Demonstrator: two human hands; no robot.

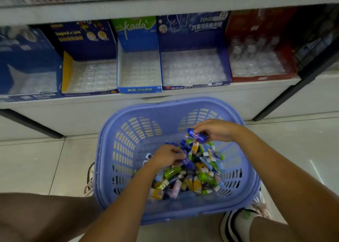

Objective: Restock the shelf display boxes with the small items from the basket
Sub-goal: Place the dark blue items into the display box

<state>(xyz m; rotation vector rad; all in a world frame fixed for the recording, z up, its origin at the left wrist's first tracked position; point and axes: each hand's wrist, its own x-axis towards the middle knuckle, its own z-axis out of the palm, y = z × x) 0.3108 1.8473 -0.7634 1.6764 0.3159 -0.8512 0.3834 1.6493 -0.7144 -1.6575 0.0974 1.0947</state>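
Fingers of my right hand [214, 131] are clamped on a blue bottle-shaped item [196, 135], thumb and fingertips pinching it just above the heap, toward the far right of the lilac basket [165, 215]. My left hand [166, 155] is lower, in the middle of the basket. Its fingers curl down into the small items [192, 176], with dark blue pieces at their tips; whether they actually grip one I cannot tell. The heap of green, yellow, blue, pink and white wrapped pieces lies on the basket's floor, banked toward its near right side.

The basket stands on the pale tiled floor [33, 161] between my feet, a shoe [236, 225] showing at its near right corner and another at its left wall.

Beyond the basket's far rim runs the white shelf [256, 91] with the display boxes in a row. The Kada box [139, 90] sits straight past the rim, and the blue eraser box [227, 65] and then the red box [262, 78] stand to its right. To its left are the dark blue box with a yellow side [67, 71] and a further blue box [27, 58]. Clear moulded trays show inside them.
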